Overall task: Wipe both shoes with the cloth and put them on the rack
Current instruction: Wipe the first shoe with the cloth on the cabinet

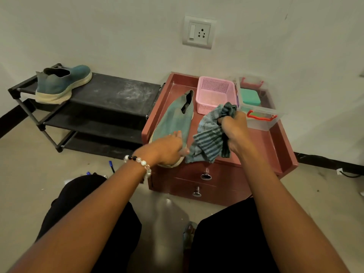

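While shoe (173,117) lies on cabinet (283,154), toe past front edge: left hand (169,148) grips toe, right hand (234,129) bunches cloth (208,134). Other shoe (61,83) on rack (110,95). Risks: hard wipe tipping shoe off; cloth snagging basket (214,93).

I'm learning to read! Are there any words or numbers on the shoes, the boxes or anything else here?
None can be read.
Clear box: a sticker on its left wall, print too blurred.
Shoes, cloth, pink basket, wall socket: no writing visible.
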The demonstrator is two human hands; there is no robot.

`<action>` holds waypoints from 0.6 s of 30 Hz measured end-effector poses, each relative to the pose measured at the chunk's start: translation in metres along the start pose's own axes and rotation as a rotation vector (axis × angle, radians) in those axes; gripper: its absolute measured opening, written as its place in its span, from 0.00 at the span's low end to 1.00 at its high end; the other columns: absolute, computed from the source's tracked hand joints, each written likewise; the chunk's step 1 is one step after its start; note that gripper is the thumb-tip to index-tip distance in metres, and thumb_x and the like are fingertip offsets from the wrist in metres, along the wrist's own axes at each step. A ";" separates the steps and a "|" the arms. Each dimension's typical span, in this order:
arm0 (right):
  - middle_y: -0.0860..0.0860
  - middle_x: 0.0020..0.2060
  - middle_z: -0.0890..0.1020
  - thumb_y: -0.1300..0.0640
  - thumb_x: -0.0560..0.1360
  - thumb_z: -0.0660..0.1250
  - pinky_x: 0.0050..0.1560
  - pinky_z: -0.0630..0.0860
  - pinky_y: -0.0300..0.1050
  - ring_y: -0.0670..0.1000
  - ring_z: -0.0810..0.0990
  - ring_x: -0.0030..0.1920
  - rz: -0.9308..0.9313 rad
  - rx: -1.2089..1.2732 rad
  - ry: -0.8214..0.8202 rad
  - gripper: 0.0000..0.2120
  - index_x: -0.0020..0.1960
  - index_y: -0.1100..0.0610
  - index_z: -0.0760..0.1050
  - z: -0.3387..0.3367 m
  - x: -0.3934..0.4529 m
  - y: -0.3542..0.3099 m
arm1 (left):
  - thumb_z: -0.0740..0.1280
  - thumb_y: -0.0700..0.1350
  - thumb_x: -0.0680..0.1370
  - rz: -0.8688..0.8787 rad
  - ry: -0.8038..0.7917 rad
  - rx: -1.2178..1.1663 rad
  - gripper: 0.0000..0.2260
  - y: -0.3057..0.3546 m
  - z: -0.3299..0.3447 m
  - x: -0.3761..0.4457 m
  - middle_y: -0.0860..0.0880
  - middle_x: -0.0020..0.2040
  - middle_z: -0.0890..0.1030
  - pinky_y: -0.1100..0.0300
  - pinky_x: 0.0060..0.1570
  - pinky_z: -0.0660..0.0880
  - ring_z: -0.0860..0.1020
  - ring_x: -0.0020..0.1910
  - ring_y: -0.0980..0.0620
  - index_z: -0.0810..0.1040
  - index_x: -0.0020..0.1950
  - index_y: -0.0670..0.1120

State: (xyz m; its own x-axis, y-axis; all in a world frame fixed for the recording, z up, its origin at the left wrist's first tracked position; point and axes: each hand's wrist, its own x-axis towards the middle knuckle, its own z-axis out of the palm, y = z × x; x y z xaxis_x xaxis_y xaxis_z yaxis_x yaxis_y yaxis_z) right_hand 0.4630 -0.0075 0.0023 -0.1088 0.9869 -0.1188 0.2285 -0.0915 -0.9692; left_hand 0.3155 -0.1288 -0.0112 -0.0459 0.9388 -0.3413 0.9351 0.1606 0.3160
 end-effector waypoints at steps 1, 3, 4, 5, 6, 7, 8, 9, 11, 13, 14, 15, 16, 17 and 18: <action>0.56 0.43 0.83 0.66 0.65 0.58 0.48 0.80 0.56 0.57 0.82 0.46 -0.005 -0.046 0.000 0.17 0.49 0.57 0.78 0.001 -0.001 0.000 | 0.61 0.57 0.79 -0.057 0.001 0.003 0.36 0.006 0.010 0.003 0.35 0.74 0.58 0.46 0.69 0.61 0.60 0.72 0.37 0.50 0.75 0.35; 0.60 0.44 0.82 0.67 0.66 0.57 0.42 0.77 0.52 0.61 0.81 0.47 -0.016 -0.134 0.001 0.13 0.47 0.61 0.77 0.002 -0.005 0.000 | 0.66 0.59 0.75 -0.173 0.021 0.093 0.48 0.015 0.033 0.008 0.36 0.77 0.43 0.41 0.73 0.48 0.48 0.76 0.35 0.37 0.76 0.38; 0.62 0.44 0.81 0.67 0.67 0.57 0.40 0.75 0.50 0.62 0.80 0.48 -0.027 -0.165 0.000 0.12 0.46 0.63 0.76 0.002 -0.006 0.000 | 0.67 0.54 0.76 -0.212 0.052 0.143 0.47 0.017 0.043 0.010 0.36 0.77 0.41 0.39 0.73 0.45 0.46 0.76 0.34 0.34 0.76 0.38; 0.63 0.45 0.81 0.67 0.67 0.57 0.39 0.73 0.49 0.62 0.80 0.48 -0.037 -0.193 -0.003 0.11 0.46 0.64 0.75 0.002 -0.008 -0.001 | 0.66 0.47 0.78 -0.234 0.099 0.187 0.44 0.019 0.050 0.010 0.36 0.77 0.41 0.38 0.72 0.43 0.45 0.76 0.34 0.33 0.75 0.38; 0.63 0.45 0.81 0.67 0.68 0.58 0.39 0.73 0.48 0.61 0.80 0.47 -0.053 -0.214 -0.011 0.12 0.47 0.63 0.76 0.002 -0.008 0.000 | 0.63 0.40 0.79 -0.242 0.151 0.226 0.40 0.021 0.054 0.008 0.35 0.77 0.42 0.36 0.72 0.41 0.45 0.76 0.34 0.33 0.76 0.38; 0.61 0.45 0.81 0.67 0.68 0.58 0.38 0.73 0.47 0.59 0.80 0.46 -0.064 -0.235 -0.019 0.13 0.49 0.62 0.76 0.001 -0.008 -0.001 | 0.60 0.36 0.79 -0.236 0.188 0.267 0.37 0.021 0.056 0.007 0.35 0.77 0.42 0.35 0.71 0.40 0.46 0.76 0.34 0.34 0.76 0.38; 0.60 0.45 0.81 0.66 0.68 0.58 0.38 0.73 0.46 0.57 0.79 0.45 -0.077 -0.252 -0.022 0.14 0.51 0.61 0.75 0.000 -0.007 0.001 | 0.58 0.33 0.78 -0.221 0.205 0.307 0.36 0.021 0.056 0.004 0.35 0.77 0.42 0.35 0.71 0.40 0.46 0.76 0.35 0.35 0.76 0.38; 0.58 0.46 0.81 0.66 0.68 0.58 0.38 0.74 0.45 0.55 0.79 0.45 -0.081 -0.271 -0.024 0.15 0.52 0.60 0.75 -0.001 -0.007 0.001 | 0.57 0.32 0.78 -0.200 0.209 0.345 0.35 0.019 0.057 0.002 0.35 0.77 0.42 0.34 0.71 0.40 0.46 0.76 0.36 0.35 0.76 0.38; 0.57 0.46 0.81 0.66 0.67 0.58 0.38 0.75 0.46 0.55 0.79 0.45 -0.092 -0.308 -0.032 0.15 0.52 0.60 0.75 -0.003 -0.006 0.001 | 0.57 0.32 0.79 -0.154 0.208 0.397 0.35 0.011 0.058 -0.004 0.36 0.77 0.41 0.34 0.70 0.40 0.45 0.77 0.39 0.35 0.76 0.39; 0.57 0.46 0.81 0.66 0.67 0.59 0.39 0.75 0.46 0.55 0.80 0.46 -0.101 -0.327 -0.055 0.15 0.52 0.60 0.76 -0.005 -0.006 -0.001 | 0.57 0.33 0.80 -0.109 0.177 0.411 0.34 0.003 0.057 -0.014 0.38 0.77 0.40 0.34 0.71 0.42 0.45 0.77 0.41 0.35 0.76 0.40; 0.57 0.46 0.81 0.67 0.67 0.59 0.40 0.74 0.45 0.55 0.79 0.47 -0.112 -0.336 -0.069 0.16 0.53 0.60 0.76 -0.006 -0.006 -0.001 | 0.57 0.33 0.80 -0.082 0.149 0.414 0.35 -0.001 0.057 -0.020 0.39 0.77 0.39 0.35 0.71 0.42 0.44 0.77 0.42 0.35 0.77 0.41; 0.57 0.46 0.80 0.67 0.68 0.59 0.40 0.73 0.44 0.56 0.79 0.47 -0.125 -0.357 -0.083 0.16 0.53 0.61 0.76 -0.008 -0.007 -0.002 | 0.57 0.33 0.80 -0.050 0.118 0.420 0.35 -0.004 0.057 -0.027 0.40 0.77 0.38 0.36 0.72 0.42 0.43 0.77 0.43 0.35 0.77 0.42; 0.57 0.44 0.79 0.67 0.68 0.59 0.39 0.71 0.43 0.56 0.78 0.45 -0.145 -0.389 -0.088 0.14 0.52 0.61 0.75 -0.010 -0.007 -0.003 | 0.58 0.33 0.80 -0.016 0.094 0.426 0.36 -0.008 0.058 -0.033 0.41 0.77 0.37 0.37 0.73 0.42 0.42 0.77 0.44 0.34 0.77 0.43; 0.56 0.41 0.77 0.67 0.68 0.59 0.35 0.69 0.42 0.55 0.76 0.43 -0.168 -0.431 -0.081 0.10 0.47 0.62 0.73 -0.012 -0.007 -0.004 | 0.59 0.33 0.79 0.019 0.075 0.436 0.38 -0.011 0.059 -0.040 0.42 0.77 0.37 0.39 0.73 0.41 0.41 0.77 0.45 0.34 0.77 0.44; 0.56 0.36 0.74 0.67 0.69 0.59 0.30 0.65 0.42 0.55 0.73 0.39 -0.190 -0.472 -0.061 0.04 0.41 0.61 0.70 -0.015 -0.007 -0.006 | 0.60 0.34 0.79 0.054 0.056 0.451 0.39 -0.016 0.059 -0.045 0.43 0.77 0.36 0.40 0.73 0.40 0.40 0.77 0.46 0.33 0.77 0.45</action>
State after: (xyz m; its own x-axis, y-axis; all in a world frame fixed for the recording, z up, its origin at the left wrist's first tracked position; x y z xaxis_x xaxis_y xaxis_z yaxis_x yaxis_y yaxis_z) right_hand 0.4765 -0.0123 0.0123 -0.2433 0.9696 0.0238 0.6098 0.1720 -0.7736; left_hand 0.3235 -0.1913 -0.0533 -0.0002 0.9593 -0.2823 0.9957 -0.0260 -0.0889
